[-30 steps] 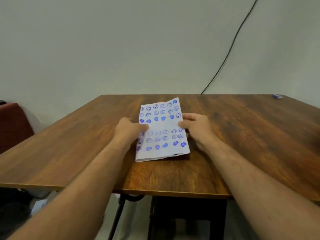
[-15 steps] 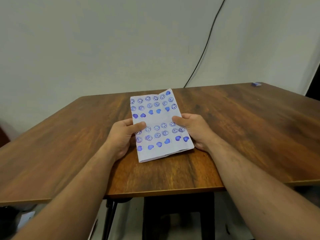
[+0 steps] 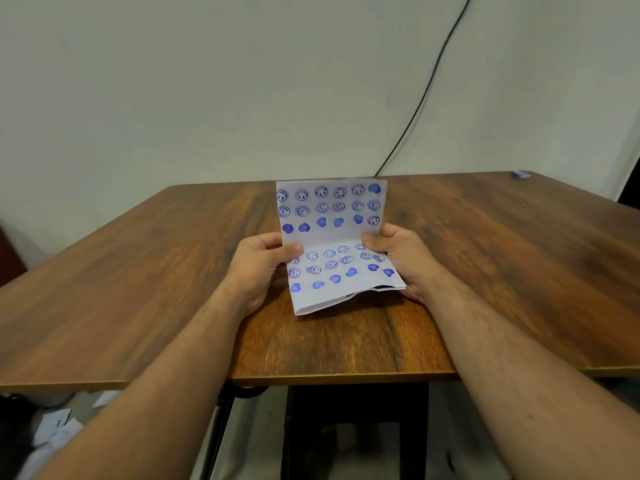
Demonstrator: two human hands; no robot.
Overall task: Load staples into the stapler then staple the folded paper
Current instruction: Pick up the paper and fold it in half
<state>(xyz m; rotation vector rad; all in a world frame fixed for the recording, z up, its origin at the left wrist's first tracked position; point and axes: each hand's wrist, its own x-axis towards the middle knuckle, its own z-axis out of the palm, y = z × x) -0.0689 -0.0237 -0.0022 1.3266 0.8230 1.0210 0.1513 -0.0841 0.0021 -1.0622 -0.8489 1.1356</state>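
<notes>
Both hands were closed on the paper: the left hand (image 3: 258, 268) gripped its left edge with the thumb laid across the printed face, and the right hand (image 3: 403, 259) gripped the right edge the same way. Between them the folded paper (image 3: 334, 249) was held just above the near middle of the wooden table (image 3: 173, 271), its far half bent upright along a crease and its near half lying low, with a second layer seen gaping at the near right corner. Rows of blue stamped faces and hearts were shown on both halves. No stapler and no strip of staples could be seen; only a small blue object (image 3: 520, 174) was noted at the far right corner of the table, too small to be identified. Judged from this, the paper was being folded or checked, and loading had not been begun. For the next move the paper would need to be flattened and released, and a stapler found.
</notes>
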